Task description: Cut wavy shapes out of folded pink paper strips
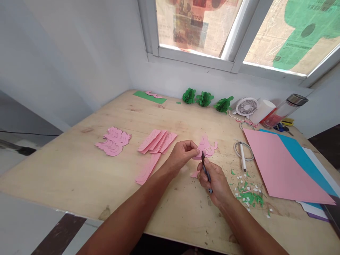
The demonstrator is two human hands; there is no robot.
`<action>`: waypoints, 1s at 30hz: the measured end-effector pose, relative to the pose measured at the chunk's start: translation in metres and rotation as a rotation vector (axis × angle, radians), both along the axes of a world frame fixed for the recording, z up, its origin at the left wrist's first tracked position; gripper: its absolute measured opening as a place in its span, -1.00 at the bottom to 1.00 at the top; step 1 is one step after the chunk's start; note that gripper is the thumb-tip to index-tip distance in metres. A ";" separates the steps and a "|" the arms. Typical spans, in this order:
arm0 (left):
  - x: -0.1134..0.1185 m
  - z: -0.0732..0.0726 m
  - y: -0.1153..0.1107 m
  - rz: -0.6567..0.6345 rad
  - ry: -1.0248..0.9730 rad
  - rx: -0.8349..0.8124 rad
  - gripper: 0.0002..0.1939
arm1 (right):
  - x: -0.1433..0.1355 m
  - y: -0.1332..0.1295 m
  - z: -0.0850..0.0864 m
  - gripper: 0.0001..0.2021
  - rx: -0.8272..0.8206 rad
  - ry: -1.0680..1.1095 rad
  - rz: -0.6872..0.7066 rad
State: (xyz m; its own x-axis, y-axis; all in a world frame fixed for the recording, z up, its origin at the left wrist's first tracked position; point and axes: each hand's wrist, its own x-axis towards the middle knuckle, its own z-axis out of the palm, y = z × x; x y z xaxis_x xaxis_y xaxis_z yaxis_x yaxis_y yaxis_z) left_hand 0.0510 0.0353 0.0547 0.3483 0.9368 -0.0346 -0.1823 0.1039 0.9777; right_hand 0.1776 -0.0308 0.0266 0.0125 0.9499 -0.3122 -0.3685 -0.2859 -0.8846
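Note:
My left hand (185, 151) pinches a small piece of pink paper (197, 158) with a curved edge, between thumb and fingertips. My right hand (214, 180) is closed around a slim dark cutting tool (206, 171), whose tip meets the paper beside my left fingertips. Fingers partly cover the tool, so its exact kind is unclear. Just behind both hands lie pink paper offcuts (205, 143), and a small pink scrap (195, 174) rests under the right wrist. Left of my left hand are folded pink strips (156, 141) with drawn curves. Farther left sits a stack of scalloped pink cutouts (114, 141).
Green paper balls (189, 96) line the wall, near a white fan (247, 106) and a glass bottle (284, 111). At right lie coloured sheets (284, 163), a white pen (242, 157) and green and white scraps (249, 196). A green sheet (150, 97) lies at the back left.

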 end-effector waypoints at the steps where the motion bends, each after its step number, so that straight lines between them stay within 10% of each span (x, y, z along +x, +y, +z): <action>1: 0.000 0.000 0.000 0.000 -0.001 -0.001 -0.82 | 0.000 0.000 0.000 -0.58 -0.002 0.001 0.001; 30: 0.001 -0.003 0.000 -0.032 -0.010 -0.003 -0.86 | 0.000 -0.002 0.005 -0.56 0.004 -0.002 0.010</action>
State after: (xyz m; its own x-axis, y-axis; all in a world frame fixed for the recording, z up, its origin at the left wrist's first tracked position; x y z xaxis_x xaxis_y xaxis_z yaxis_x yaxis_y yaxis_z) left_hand 0.0519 0.0348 0.0515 0.3781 0.9252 -0.0342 -0.1888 0.1132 0.9755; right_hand 0.1781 -0.0324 0.0316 0.0032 0.9514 -0.3080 -0.3639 -0.2858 -0.8865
